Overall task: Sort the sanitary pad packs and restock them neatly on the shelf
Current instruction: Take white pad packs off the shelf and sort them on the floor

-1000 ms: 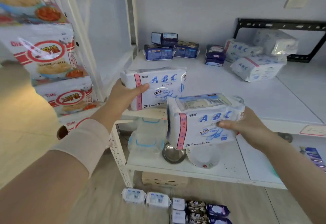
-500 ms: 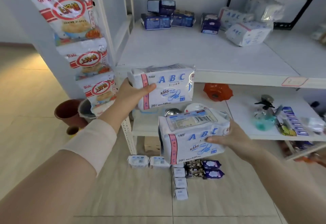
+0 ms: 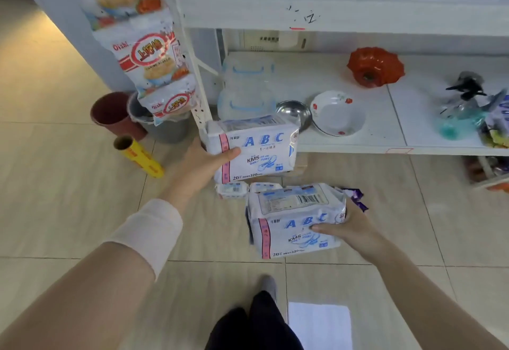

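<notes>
Two white ABC packs are held, one in each hand. The upper pack (image 3: 256, 148) is gripped at its left end by the left hand (image 3: 198, 167), with the thumb laid across its front. It is seen at centre frame, before the edge of the lower shelf (image 3: 358, 145). The lower pack (image 3: 294, 220) is clasped at its right end by the right hand (image 3: 349, 228) in the lower centre, thumb on the front and fingers hidden behind.

Compared with a second ago, both packs are carried lower and the view is tipped down. The stocked top shelf is lost from sight and the floor is shown instead. The lower pack is now held just above the small packs (image 3: 231, 190) lying on the tiles. Neither pack is shelved yet, and it is judged that the floor stock is being sorted first.
</notes>
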Demonstrator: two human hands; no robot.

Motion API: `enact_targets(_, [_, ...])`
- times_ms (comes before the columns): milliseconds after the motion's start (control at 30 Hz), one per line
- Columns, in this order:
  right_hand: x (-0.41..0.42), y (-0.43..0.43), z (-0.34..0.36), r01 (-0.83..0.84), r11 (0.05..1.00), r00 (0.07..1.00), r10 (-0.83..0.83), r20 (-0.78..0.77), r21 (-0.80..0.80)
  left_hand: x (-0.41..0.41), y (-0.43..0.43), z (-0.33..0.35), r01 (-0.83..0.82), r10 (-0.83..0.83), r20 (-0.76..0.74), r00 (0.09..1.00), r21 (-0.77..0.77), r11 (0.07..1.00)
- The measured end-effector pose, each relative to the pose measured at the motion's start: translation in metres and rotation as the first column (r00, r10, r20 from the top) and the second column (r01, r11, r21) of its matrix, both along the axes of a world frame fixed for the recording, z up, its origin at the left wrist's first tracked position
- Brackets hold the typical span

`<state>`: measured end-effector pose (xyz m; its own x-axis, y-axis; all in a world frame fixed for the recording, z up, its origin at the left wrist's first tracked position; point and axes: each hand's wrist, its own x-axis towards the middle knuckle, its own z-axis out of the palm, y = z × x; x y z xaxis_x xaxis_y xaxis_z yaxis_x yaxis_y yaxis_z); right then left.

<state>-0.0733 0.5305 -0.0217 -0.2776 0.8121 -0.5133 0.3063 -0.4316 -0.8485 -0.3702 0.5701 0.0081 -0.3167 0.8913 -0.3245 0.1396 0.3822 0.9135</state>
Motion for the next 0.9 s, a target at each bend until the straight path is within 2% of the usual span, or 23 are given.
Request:
enact_targets(133, [0.0,0.006,-0.066,0.016,0.998,0.999,-0.013,0.038,-0.058,-0.008,0.001,-0.072,-0.005,0.006,0.009,1.0,-0.101,0.995])
enact_targets(367, [-0.008,0.028,-0.201,0.078,0.982,0.992,-0.06,0.108,-0.171,-0.044,0.006,-0.217,0.06,-0.069,-0.044,0.997,-0.171,0.983])
enact_targets(600, [-0.026,0.052,-0.383,0.136,0.982,0.982,-0.116,0.146,-0.133,-0.077,0.045,-0.403,0.136,-0.155,-0.098,0.983,-0.177,0.975])
enact_targets(767, [-0.041,0.077,-0.501,0.103,0.993,0.983,-0.092,0.161,-0.063,-0.108,0.047,-0.521,0.085,-0.1,-0.151,0.983,-0.102,0.991])
enact_targets(900, [-0.048,0.095,-0.569,0.09,0.995,0.986,-0.096,0.137,0.045,-0.143,0.038,-0.588,0.07,-0.073,-0.125,0.99,-0.028,0.997])
